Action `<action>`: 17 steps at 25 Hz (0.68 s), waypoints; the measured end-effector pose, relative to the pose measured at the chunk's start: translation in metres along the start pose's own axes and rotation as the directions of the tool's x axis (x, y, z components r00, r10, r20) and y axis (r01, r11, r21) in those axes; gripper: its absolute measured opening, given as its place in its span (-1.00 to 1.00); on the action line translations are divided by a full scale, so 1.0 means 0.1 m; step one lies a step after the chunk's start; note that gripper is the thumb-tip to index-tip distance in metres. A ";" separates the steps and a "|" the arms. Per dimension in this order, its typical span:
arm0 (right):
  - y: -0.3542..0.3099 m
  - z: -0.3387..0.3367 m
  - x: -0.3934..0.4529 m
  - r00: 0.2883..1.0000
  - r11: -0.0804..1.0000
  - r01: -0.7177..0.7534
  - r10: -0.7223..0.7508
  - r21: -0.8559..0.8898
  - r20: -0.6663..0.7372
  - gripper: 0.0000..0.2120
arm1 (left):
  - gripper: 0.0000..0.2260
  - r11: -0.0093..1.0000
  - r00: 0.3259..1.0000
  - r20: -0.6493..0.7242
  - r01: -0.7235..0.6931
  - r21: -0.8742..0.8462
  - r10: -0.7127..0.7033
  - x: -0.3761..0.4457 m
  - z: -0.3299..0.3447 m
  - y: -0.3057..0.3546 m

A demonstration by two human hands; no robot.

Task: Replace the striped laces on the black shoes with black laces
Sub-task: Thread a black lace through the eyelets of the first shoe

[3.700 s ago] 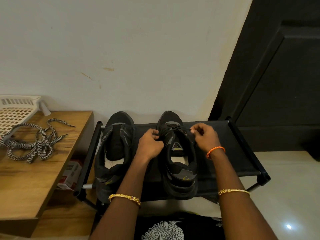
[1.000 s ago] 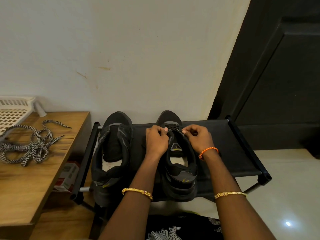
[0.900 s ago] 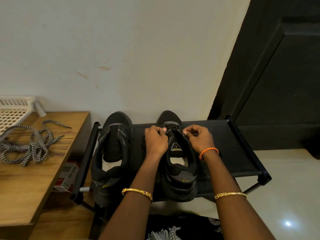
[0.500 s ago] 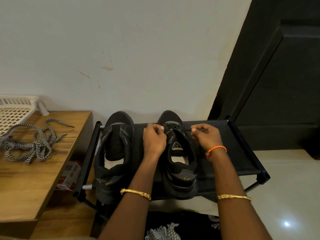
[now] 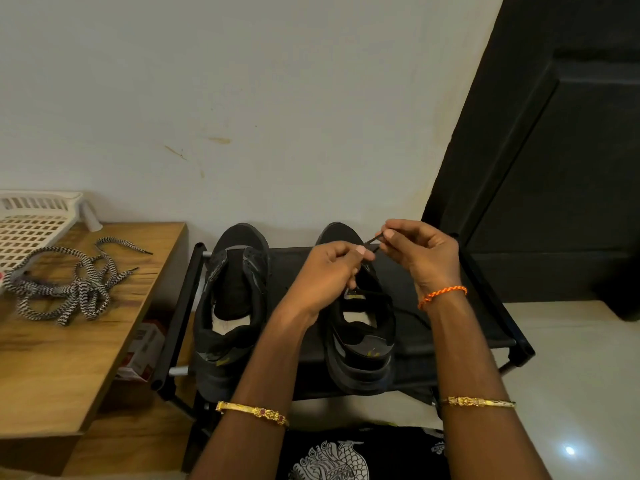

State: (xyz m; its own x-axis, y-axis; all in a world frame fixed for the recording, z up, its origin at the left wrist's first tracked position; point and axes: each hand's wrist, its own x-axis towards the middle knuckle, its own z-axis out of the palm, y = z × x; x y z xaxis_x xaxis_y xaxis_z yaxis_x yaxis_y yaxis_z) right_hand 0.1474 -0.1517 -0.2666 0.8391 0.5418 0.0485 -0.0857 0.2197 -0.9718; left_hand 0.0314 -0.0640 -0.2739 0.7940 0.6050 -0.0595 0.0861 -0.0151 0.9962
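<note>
**A corner of my home, by the door**

I'm at home, it seems: a low black shoe rack point(image 5: 485, 317) against a scuffed, painted wall point(image 5: 242, 98), a dark door point(image 5: 554, 168) at my right, pale glossy floor tiles point(image 5: 571, 375), and a wooden counter point(image 5: 52, 368) bearing a white plastic basket point(image 5: 31, 220).
</note>
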 end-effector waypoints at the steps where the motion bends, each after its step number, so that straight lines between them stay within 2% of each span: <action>1: 0.04 -0.05 0.04 0.999 0.999 -0.017 0.019 0.040 -0.048 -0.86 | -0.80 1.000 1.000 -0.031 -0.004 0.006 0.004 0.00 -0.07 0.00; 3: 0.11 -0.15 0.11 0.989 0.995 -0.044 0.055 0.086 -0.134 -0.87 | -0.83 1.000 0.996 -0.089 -0.003 0.003 0.003 0.00 -0.19 0.00; 6: 0.23 -0.28 0.19 0.964 0.996 -0.068 0.079 0.055 -0.254 -0.87 | -0.86 1.000 0.974 -0.224 0.016 0.013 -0.013 -0.01 -0.37 -0.03; 10: 0.37 -0.47 0.30 0.916 0.994 -0.107 0.098 -0.002 -0.389 -0.84 | -0.86 0.999 0.896 -0.443 0.019 -0.040 -0.035 0.00 -0.63 -0.12; 14: 0.47 -0.53 0.37 0.884 0.984 -0.174 0.134 -0.049 -0.448 -0.83 | -0.83 0.998 0.885 -0.466 0.016 0.058 0.013 0.03 -0.69 -0.17; 17: 0.51 -0.55 0.39 0.846 0.973 -0.224 0.163 -0.062 -0.507 -0.84 | -0.82 0.989 0.813 -0.571 -0.041 0.140 0.114 0.04 -0.71 -0.15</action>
State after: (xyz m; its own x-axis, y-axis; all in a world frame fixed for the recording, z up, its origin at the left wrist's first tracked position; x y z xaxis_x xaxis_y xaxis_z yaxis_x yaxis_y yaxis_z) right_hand 0.2057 -0.1637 -0.3266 0.9687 0.0829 -0.2341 -0.2380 0.0415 -0.9704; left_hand -0.0090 -0.0050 -0.2844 0.3112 0.9449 0.1020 0.1368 -0.1508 0.9791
